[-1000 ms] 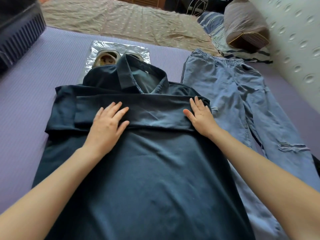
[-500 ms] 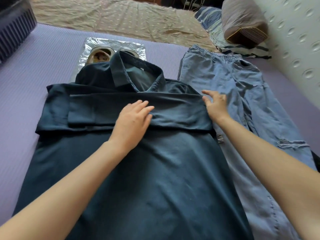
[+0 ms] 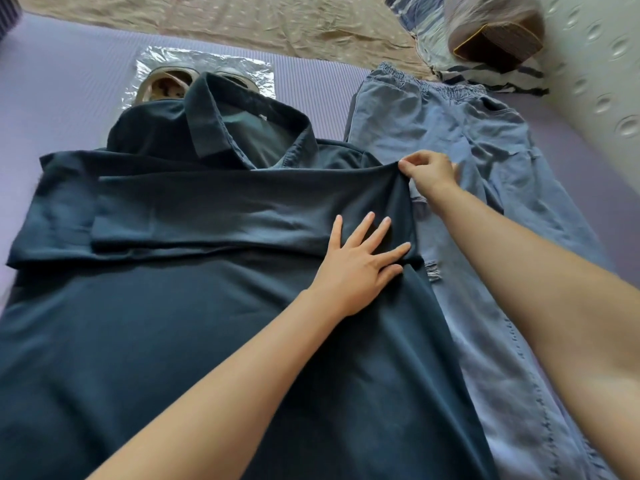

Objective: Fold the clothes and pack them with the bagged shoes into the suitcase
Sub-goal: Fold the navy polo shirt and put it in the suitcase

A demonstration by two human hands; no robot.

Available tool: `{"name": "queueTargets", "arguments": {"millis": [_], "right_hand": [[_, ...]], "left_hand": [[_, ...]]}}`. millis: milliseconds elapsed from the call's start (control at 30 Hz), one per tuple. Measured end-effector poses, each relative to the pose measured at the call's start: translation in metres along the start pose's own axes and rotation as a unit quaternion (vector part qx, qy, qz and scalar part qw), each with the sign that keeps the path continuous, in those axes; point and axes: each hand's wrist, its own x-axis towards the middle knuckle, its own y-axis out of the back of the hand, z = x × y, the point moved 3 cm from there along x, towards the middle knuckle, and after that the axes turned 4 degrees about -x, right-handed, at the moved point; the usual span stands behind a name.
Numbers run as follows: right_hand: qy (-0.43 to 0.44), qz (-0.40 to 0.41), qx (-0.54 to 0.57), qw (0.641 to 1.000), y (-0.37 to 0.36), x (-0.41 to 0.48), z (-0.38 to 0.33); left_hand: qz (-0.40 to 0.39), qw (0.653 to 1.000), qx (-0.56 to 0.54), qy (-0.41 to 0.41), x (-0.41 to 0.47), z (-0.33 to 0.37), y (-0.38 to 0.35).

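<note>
A dark navy polo shirt [image 3: 166, 341] lies face down on the purple bed cover, its sleeves folded across the back. My left hand [image 3: 360, 265] presses flat on the folded sleeve near the shirt's right edge. My right hand [image 3: 429, 173] pinches the shirt's upper right shoulder edge and lifts it slightly. Light blue ripped jeans [image 3: 485, 188] lie flat just right of the shirt. The bagged shoes [image 3: 166, 88] sit in a clear plastic bag behind the collar, partly hidden by it.
A beige sheet [image 3: 242, 26] covers the far part of the bed. A rolled pillow [image 3: 495, 32] and a striped cloth [image 3: 485, 77] lie at the back right by the white wall [image 3: 606, 64]. Purple cover [image 3: 62, 98] shows at left.
My left hand slid right across the folded sleeve to the shirt's right side. My right hand moved off the shirt's back to its right shoulder edge and pinched it. The view moved closer.
</note>
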Motion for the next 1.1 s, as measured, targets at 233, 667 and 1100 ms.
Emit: {"name": "queueTargets", "arguments": {"millis": [233, 667, 1100], "right_hand": [[0.064, 0.071, -0.116, 0.989, 0.012, -0.040, -0.006], [0.156, -0.170, -0.319, 0.919, -0.024, -0.128, 0.020], [0.211, -0.129, -0.257, 0.934, -0.035, -0.217, -0.065]], "left_hand": [[0.105, 0.994, -0.023, 0.003, -0.010, -0.001, 0.011], [0.066, 0.927, 0.070, 0.362, -0.142, -0.147, 0.048], [0.167, 0.938, 0.064, 0.295, -0.228, -0.146, 0.077]]}}
